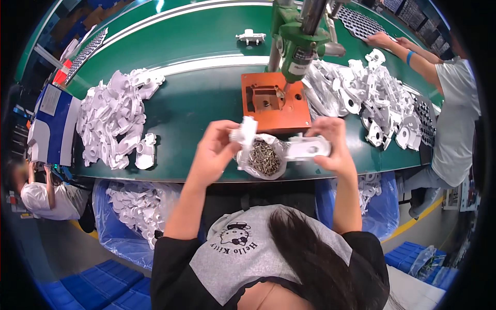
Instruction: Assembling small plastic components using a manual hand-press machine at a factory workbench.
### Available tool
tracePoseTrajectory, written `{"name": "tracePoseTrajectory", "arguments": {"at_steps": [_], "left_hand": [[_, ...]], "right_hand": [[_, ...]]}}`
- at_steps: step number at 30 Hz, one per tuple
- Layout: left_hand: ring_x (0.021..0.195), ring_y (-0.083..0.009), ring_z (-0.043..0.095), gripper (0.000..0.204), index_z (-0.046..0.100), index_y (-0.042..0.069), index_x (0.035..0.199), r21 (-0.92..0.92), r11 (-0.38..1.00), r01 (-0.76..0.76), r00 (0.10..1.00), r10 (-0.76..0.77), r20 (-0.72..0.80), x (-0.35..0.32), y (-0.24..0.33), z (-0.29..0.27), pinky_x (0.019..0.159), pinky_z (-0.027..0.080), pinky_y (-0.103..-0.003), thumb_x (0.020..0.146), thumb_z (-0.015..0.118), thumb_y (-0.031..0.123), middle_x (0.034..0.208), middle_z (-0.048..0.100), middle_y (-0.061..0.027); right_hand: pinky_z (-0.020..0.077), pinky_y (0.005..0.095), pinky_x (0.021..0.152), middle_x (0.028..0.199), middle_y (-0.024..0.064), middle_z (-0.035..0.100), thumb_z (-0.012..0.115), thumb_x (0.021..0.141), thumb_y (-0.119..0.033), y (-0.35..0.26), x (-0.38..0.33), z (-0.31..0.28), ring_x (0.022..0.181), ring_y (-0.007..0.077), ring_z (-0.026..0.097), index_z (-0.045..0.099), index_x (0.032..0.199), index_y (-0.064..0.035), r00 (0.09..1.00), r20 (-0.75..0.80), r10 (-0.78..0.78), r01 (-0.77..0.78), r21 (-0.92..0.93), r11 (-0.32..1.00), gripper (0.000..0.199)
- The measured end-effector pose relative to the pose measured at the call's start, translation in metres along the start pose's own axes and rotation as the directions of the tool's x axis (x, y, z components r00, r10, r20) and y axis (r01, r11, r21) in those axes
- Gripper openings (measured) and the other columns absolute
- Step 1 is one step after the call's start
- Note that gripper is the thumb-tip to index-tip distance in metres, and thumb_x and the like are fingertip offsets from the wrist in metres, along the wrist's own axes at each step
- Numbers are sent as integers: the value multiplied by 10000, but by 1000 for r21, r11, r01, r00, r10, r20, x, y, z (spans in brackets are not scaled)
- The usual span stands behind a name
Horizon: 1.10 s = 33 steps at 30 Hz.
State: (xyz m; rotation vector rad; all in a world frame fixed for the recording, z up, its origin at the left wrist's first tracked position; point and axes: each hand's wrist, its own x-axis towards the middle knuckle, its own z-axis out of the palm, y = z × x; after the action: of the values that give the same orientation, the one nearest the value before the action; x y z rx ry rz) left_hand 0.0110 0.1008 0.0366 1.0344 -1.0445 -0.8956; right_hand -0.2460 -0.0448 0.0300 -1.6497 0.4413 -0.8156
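Observation:
My left hand [216, 151] is closed on a white plastic part [247, 133], held upright between thumb and fingers. In my right hand [334, 146] is another white plastic part [308, 149], flat and elongated with a round hole near one end. Between the two hands sits an open clear bag of small metal pins or screws [264, 157] at the table's front edge. Just beyond the bag stands an orange metal fixture [276, 116] with a recess in its top. A green press [299, 49] reaches down over it; its lower tip is near the recess.
Heaps of white parts lie left [111, 119] and right [382, 93] on the green table. One lone part [251, 36] rests farther back. Blue-lined bins [111, 227] of parts stand below the edge. A blue-white machine [54, 124] is far left. A co-worker's hands [382, 40] touch a perforated tray [359, 23].

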Motion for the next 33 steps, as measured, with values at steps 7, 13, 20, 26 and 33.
{"name": "tracePoseTrajectory", "arguments": {"at_steps": [7,13,20,26,33], "left_hand": [[946,-124,568,313,469,2,1180,32,997,-71,997,70,44,-5,-6,45,826,463,-266,890,583,18,1051,566,-70],[979,-127,546,322,431,2,1212,-76,996,-43,999,42,-17,-7,-10,47,865,442,-268,917,555,33,1084,537,-80],[984,-132,547,325,404,6,1218,111,994,-21,1000,20,10,-4,-15,48,879,444,-273,921,536,26,1095,532,-96],[1014,-172,565,417,327,24,1253,-360,933,12,998,-32,-50,-3,-17,61,898,437,-287,902,552,36,1148,541,-168],[817,-194,653,241,528,1,1064,599,771,-216,975,204,89,4,-1,57,733,502,-290,852,624,64,957,654,-133]], "right_hand": [[441,380,949,1357,156,396,795,649,-133,-35,33,61,1120,254,532,261,1344,-36,998,64,-12,6,97,995,881],[441,358,963,1253,135,521,773,724,-93,-30,25,71,1141,225,533,376,1324,3,994,66,87,-93,95,991,725],[458,339,939,1158,118,565,761,745,-81,-24,23,71,1087,204,559,436,1273,18,985,26,169,-170,68,983,628],[482,332,895,1105,117,567,765,747,-81,-13,34,59,1047,181,569,442,1154,-7,977,-150,153,-163,-61,985,525],[475,316,867,1122,106,550,734,784,-99,-12,36,58,1004,163,569,387,1135,-39,985,-55,162,-140,279,950,497]]}}
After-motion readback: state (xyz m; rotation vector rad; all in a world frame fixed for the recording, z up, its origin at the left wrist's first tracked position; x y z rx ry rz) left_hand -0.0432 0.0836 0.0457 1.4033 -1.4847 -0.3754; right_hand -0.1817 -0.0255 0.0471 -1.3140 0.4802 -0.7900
